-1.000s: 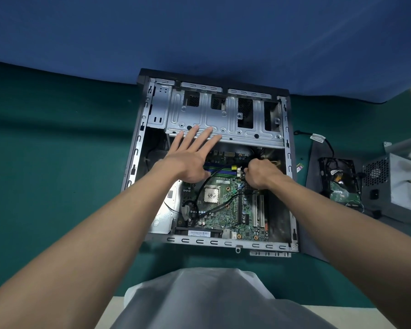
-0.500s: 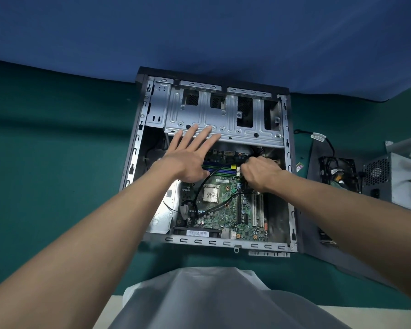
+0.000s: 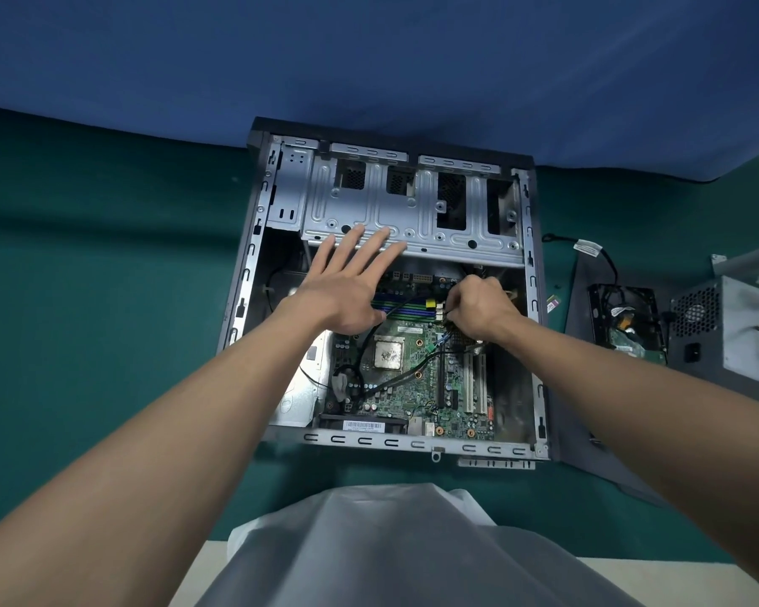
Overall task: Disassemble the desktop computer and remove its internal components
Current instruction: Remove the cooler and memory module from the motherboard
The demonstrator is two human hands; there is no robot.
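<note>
Mid-frame, inside the grey steel computer case point(image 3: 255, 238), right hand point(image 3: 478, 306) pinches a small plug point(image 3: 444, 318) on the green motherboard point(image 3: 413, 387); left hand point(image 3: 347, 286), flat-fingered, braces. Pull it straight out.

Blue backdrop point(image 3: 369, 59), perhaps cloth, behind green tabletop point(image 3: 84, 256).

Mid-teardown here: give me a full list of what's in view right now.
computer case: one, grey, lying open, centre of mat
drive cage: one, silver, far end of case
motherboard: one, green, on the case floor
connector: one, white, beside the memory slots
cables: several, black, across the motherboard
side panel: one, dark grey, right of case
drive: one, in black bracket, on the side panel
power supply: one, grey, far right
mat: one, green
backdrop: one, blue, behind
left hand: fingers straight, fingertips on the drive cage
right hand: pinching the connector
</note>
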